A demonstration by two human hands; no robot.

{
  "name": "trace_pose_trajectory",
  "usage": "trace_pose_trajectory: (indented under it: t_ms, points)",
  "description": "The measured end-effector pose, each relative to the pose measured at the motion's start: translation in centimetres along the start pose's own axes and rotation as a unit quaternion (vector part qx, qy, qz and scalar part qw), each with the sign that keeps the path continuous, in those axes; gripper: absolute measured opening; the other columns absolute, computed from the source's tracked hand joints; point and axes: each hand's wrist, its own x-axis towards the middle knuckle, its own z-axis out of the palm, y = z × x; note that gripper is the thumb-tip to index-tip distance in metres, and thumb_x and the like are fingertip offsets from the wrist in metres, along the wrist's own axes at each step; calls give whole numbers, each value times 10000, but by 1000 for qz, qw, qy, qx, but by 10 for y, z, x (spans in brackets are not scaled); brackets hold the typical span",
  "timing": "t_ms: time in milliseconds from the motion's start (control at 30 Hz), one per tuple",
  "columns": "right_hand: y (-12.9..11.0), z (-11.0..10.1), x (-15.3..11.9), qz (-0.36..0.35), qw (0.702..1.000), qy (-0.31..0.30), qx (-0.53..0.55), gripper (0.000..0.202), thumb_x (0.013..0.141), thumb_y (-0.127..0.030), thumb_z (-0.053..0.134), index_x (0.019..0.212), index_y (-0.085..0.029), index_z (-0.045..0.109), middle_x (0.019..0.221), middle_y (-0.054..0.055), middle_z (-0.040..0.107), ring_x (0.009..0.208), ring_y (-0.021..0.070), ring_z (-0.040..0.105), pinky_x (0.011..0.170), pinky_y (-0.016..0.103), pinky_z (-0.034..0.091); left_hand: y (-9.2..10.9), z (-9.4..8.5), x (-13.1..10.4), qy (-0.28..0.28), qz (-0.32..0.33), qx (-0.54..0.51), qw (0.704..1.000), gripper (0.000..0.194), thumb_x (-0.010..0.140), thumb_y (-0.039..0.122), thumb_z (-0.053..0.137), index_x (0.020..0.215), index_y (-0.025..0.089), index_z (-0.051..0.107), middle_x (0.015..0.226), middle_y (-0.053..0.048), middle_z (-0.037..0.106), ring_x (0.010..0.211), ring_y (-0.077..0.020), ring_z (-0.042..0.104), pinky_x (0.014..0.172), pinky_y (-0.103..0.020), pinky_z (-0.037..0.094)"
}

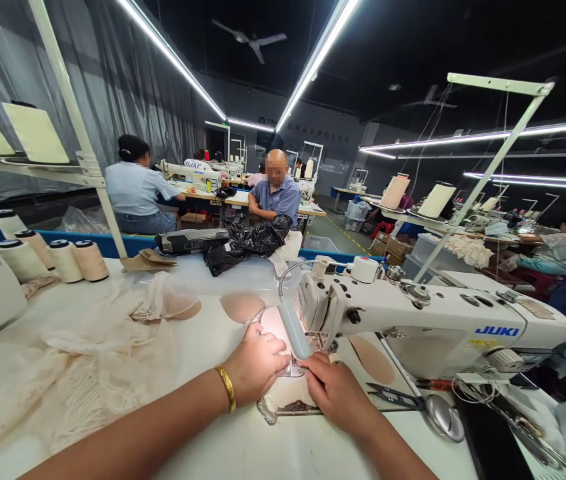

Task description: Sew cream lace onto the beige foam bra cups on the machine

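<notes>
A white sewing machine (393, 320) stands in front of me, its small lamp (295, 327) shining on the needle area. Beneath the lamp lies a pale pink fabric piece (273, 324), partly hidden by my hands. My left hand (255, 363), with a gold bracelet (227, 388) at the wrist, is curled over its near left side, fingertips close to the presser foot. On the other side of the needle, my right hand (330, 387) has thumb and fingers pressed together at the fabric's edge. Exactly what its fingertips grip is mostly covered.
Beige cup pieces (243, 307) lie behind and right of the needle. Cream lace fabric (113, 373) spreads at left. Thread snips (395, 395), a round silver dish (443, 418) and a black phone-like slab (493, 433) lie right. A black plastic bag (247, 243) sits behind; people sit beyond.
</notes>
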Motion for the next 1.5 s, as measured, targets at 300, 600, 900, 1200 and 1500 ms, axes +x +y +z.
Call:
trace_pose_trajectory:
  t_ms: [300,600,900,1200,1500]
  points:
    - [23,17,-17,-20,999,8,42,313,1016,-347,447,1094,-304,747,1032,93,800,747,289,767,651,437,640,65,-36,-90,-63,-23,-30,997,243,958,459,675,1012,229,617,1125,-6,738,907,-214,687,935,-494,397]
    - [26,26,-18,-88,993,72,40,240,915,-291,583,1045,-402,751,984,78,819,902,379,795,733,496,680,-8,-130,-191,-30,-362,85,928,399,831,-12,591,1136,208,725,1282,-151,667,1162,-344,598,969,-536,438]
    - [-56,18,-28,-144,986,-32,74,186,1049,-216,477,1085,-281,647,832,38,661,749,207,674,640,306,568,-16,-139,-187,-70,-397,11,915,166,990,257,595,1050,201,740,799,-34,721,741,-238,671,696,-344,470]
    - [-116,9,-17,39,945,-117,303,380,1072,-526,443,1124,-263,712,1015,93,683,938,246,654,784,351,524,25,-155,-175,70,-308,-131,940,275,1060,307,498,1102,257,765,946,-48,767,902,-230,709,822,-339,528]
    - [-150,11,-4,203,710,-58,672,634,750,-629,875,1188,-226,657,757,-38,573,704,139,531,668,262,414,59,-115,-142,98,-379,-599,699,388,891,604,729,963,225,779,1031,-85,769,958,-267,697,843,-334,552]
